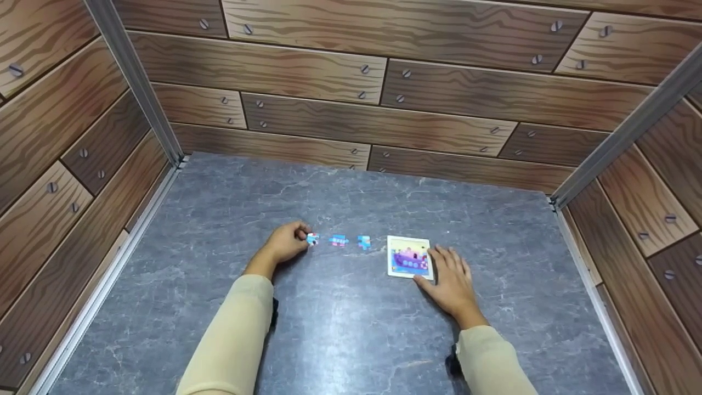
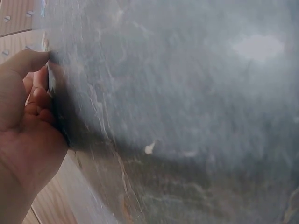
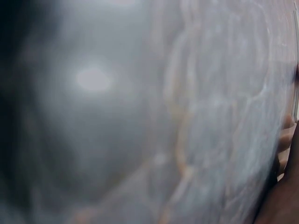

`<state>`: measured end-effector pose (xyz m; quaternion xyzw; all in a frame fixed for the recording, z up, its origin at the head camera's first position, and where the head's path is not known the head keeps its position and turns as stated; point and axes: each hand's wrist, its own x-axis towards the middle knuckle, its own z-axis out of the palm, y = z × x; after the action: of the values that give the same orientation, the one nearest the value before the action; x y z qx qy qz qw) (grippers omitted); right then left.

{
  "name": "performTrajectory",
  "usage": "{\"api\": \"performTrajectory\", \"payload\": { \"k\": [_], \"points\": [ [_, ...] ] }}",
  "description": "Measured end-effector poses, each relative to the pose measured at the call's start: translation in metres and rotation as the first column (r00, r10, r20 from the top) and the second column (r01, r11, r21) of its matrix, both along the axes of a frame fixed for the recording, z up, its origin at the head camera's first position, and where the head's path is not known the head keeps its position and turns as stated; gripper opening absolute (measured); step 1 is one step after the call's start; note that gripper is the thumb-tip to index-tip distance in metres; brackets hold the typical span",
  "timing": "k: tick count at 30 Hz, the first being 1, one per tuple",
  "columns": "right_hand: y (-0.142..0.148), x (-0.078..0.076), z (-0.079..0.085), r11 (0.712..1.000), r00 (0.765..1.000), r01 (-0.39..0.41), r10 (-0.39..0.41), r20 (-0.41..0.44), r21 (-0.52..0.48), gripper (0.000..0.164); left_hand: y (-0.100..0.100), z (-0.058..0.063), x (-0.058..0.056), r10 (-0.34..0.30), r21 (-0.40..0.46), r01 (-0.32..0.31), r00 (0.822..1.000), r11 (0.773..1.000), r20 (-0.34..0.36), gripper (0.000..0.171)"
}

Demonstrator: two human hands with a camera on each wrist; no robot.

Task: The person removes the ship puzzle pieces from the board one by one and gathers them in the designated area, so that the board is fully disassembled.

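Well left of the boat-picture board (image 1: 409, 259), the left hand (image 1: 287, 242) pinches a jigsaw piece (image 1: 313, 239), seemingly setting it down; next calls for letting go. The right hand (image 1: 451, 281) touches the board's right edge, fingers extended.

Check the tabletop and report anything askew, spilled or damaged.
Nothing stands out. The tabletop shows no spill, the picture card looks whole, and the three puzzle pieces form a tidy, spaced row to its left. Fine scratches would be too small to tell.
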<state>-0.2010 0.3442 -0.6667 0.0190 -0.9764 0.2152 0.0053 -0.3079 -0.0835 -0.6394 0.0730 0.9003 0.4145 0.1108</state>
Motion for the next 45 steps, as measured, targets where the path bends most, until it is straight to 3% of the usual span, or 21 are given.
{"api": "performTrajectory", "payload": {
  "k": [10, 20, 24, 26, 30, 33, 36, 39, 45],
  "points": [
    [0.000, -0.001, 0.000, 1.000, 1.000, 0.001, -0.001, -0.002, -0.002, 0.091, 0.000, -0.001, -0.001, 0.013, 0.006, -0.013, 1.000, 1.000, 0.002, 0.030],
    [0.002, 0.000, 0.000, 1.000, 1.000, 0.005, -0.005, -0.001, 0.006, 0.091, -0.001, -0.003, -0.003, 0.038, 0.092, -0.041, 0.999, 0.995, 0.029, 0.054],
    [0.003, 0.000, 0.001, 1.000, 1.000, 0.004, -0.004, -0.009, 0.007, 0.091, 0.002, -0.004, 0.001, 0.079, 0.120, -0.079, 0.997, 0.990, 0.008, 0.058],
    [0.003, 0.000, 0.002, 1.000, 1.000, 0.006, -0.006, -0.011, 0.009, 0.091, 0.009, -0.002, 0.004, 0.106, 0.125, -0.100, 0.993, 0.987, -0.049, 0.059],
    [0.004, 0.002, 0.003, 1.000, 1.000, 0.009, -0.009, -0.018, 0.012, 0.091, 0.041, 0.008, 0.013, 0.109, 0.108, -0.088, 0.971, 0.990, -0.211, 0.056],
    [0.004, 0.002, 0.003, 1.000, 1.000, 0.010, -0.010, -0.024, 0.012, 0.091, 0.080, 0.015, 0.024, 0.024, 0.109, 0.007, 0.960, 0.994, -0.280, 0.053],
    [0.003, 0.001, 0.001, 1.000, 1.000, 0.010, -0.010, -0.018, 0.015, 0.090, 0.118, 0.016, 0.037, -0.101, 0.087, 0.126, 0.963, 0.988, -0.251, 0.053],
    [0.001, 0.000, 0.000, 1.000, 1.000, 0.011, -0.010, -0.012, 0.019, 0.090, 0.148, 0.011, 0.046, -0.183, 0.046, 0.199, 0.956, 0.979, -0.230, 0.054],
    [-0.001, 0.000, 0.000, 1.000, 1.000, 0.004, -0.004, -0.009, 0.021, 0.091, 0.180, 0.001, 0.047, -0.220, 0.035, 0.228, 0.962, 0.973, -0.164, 0.056]
  ]
}}
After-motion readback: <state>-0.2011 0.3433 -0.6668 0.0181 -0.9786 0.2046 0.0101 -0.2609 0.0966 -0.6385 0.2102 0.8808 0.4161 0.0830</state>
